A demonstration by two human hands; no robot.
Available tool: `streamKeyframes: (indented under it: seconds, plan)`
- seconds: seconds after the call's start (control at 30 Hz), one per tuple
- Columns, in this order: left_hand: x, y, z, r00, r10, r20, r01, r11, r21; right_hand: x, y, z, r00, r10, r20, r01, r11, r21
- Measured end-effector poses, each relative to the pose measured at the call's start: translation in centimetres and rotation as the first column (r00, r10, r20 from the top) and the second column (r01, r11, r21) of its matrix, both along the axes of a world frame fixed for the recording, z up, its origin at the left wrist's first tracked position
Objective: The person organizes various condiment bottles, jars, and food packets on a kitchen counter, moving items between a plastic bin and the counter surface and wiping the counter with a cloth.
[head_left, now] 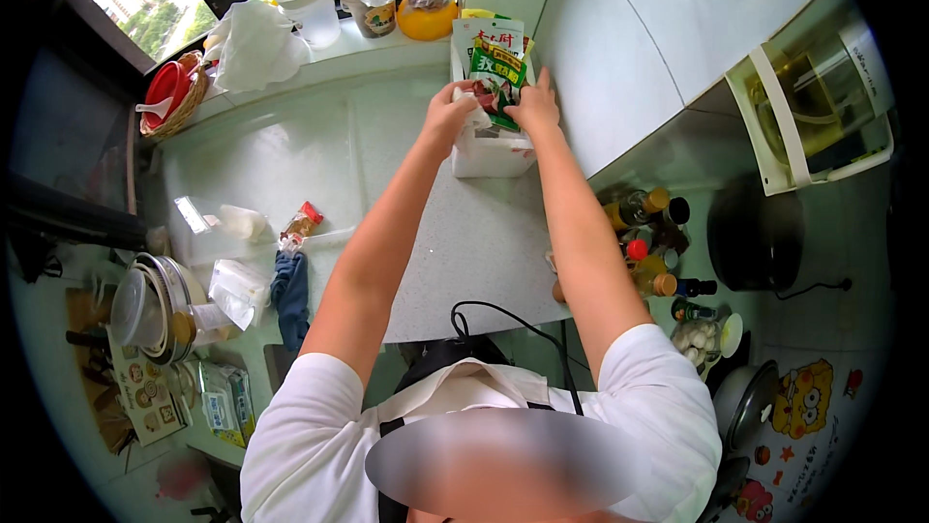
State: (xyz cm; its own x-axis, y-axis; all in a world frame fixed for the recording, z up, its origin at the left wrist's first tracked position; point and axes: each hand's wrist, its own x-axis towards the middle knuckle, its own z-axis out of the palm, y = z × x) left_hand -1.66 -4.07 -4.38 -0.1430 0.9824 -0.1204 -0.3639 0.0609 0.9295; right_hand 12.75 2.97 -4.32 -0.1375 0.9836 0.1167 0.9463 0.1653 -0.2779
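Note:
At the far end of the counter, a green food packet (pixel 497 88) stands in front of a paler packet (pixel 489 32) in a white box (pixel 494 157). My left hand (pixel 448 117) is closed at the box's left side, around a crumpled white cloth (pixel 474 115) that touches the green packet; whether it is tissue or fabric is unclear. My right hand (pixel 535 107) grips the green packet's right edge, thumb on its front and other fingers reaching back beside the wall. The packet's lower end is partly hidden inside the box.
A lidded plastic tub (pixel 308 5) and a yellow container (pixel 428 12) line the window sill. Bottles (pixel 644 204) crowd the right side. To the left lie a small red packet (pixel 302 221), a dark blue cloth (pixel 290 296) and stacked bowls (pixel 155 305). A black cable (pixel 513 315) hangs before me.

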Motion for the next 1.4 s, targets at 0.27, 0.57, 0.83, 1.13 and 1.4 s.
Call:
streamKeyframes:
  seconds: [0.27, 0.57, 0.83, 1.13, 1.4]
  plan:
    - [-1.2, -5.1, 1.0, 0.976, -0.092, -0.198, 0.083, 0.995, -0.052, 1.1, -2.9, -0.1, 0.899, 0.229, -0.373, -0.157, 0.964, 0.212]
    - [1.6, -7.8, 0.3, 0.397, 0.065, -0.915, 0.185, 0.971, 0.15, -3.0, 0.6, 0.7, 0.986, 0.165, 0.009, -0.129, 0.807, -0.576]
    - [1.7, -8.0, 0.7, 0.365, -0.005, -0.931, 0.185, 0.98, 0.068, -3.6, 3.6, -6.5, 0.888, 0.389, 0.244, -0.242, 0.848, -0.472]
    - [1.5, -8.0, -0.6, 0.409, 0.079, -0.909, 0.161, 0.974, 0.157, -4.0, 1.5, -0.3, 0.908, 0.397, 0.134, -0.342, 0.887, -0.309]
    - [1.6, -8.3, -0.2, 0.361, 0.05, -0.931, 0.2, 0.971, 0.13, -3.9, 2.9, -0.5, 0.891, 0.429, 0.148, -0.343, 0.849, -0.401]
